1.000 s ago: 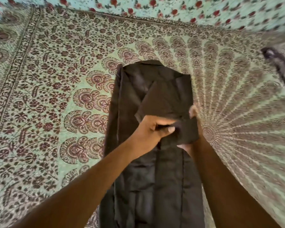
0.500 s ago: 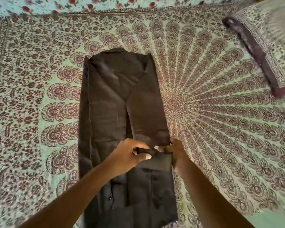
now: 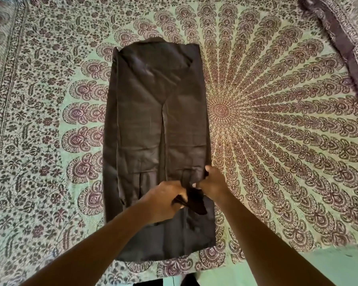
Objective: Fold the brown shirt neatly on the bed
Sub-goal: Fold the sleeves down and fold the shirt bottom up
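Flat on the bed, over its patterned green and maroon spread, the brown shirt lies as a long narrow strip with both sides folded inward, collar end away from the person. Near the lower part of the strip the left hand pinches a dark bunch of cloth, seemingly a sleeve end, and the right hand, just beside it, grips the same cloth at the shirt's right edge. At the far right a patterned cloth with a dark border lies well apart from the shirt.
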Tool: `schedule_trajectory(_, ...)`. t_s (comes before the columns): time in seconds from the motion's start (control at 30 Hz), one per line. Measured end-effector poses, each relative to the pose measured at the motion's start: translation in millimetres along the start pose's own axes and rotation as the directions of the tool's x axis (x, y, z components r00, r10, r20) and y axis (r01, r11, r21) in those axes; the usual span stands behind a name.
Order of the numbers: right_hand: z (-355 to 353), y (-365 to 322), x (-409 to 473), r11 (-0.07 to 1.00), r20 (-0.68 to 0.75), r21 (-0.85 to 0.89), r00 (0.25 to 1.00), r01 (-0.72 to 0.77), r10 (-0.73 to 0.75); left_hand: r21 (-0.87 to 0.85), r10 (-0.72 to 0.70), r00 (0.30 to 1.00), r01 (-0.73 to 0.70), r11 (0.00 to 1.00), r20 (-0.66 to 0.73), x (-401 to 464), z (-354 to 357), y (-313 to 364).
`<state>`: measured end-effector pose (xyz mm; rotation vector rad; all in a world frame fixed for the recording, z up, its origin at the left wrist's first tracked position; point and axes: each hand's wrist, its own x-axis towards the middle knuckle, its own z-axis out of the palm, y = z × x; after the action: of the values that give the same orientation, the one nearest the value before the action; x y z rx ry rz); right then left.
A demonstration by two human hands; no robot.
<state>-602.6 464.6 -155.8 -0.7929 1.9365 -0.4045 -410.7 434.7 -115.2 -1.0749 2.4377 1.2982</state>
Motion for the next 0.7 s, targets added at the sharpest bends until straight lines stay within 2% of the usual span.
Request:
schedule_trajectory(0.1,7,4,-8,0.978,-0.013,-0.147,0.988,0.15,-0.153,0.066,0.014,1.0,-0.014,0.998,0.005,-11,12,-7)
schedule_trajectory(0.2,14,9,-14,0.952,0.002,-0.185,0.969,0.244,-0.248,0.07,0.005,1.0,-0.007,0.998,0.025,-19,22,-12)
schedule_trajectory(0.47,15,12,-12,0.955,0.007,-0.16,0.967,0.251,-0.253,0.052,-0.029,0.998,0.026,0.998,0.053,-21,32,-23)
schedule_trajectory(0.6,18,9,-10,0.946,0.004,-0.177,0.961,0.273,-0.276,0.027,-0.046,0.987,0.042,0.999,0.151,-21,23,-19)
schedule_trajectory(0.7,22,8,-11,0.945,-0.058,-0.159,0.952,0.287,-0.299,0.073,-0.132,0.991,0.129,0.989,0.03,-17,15,-9)
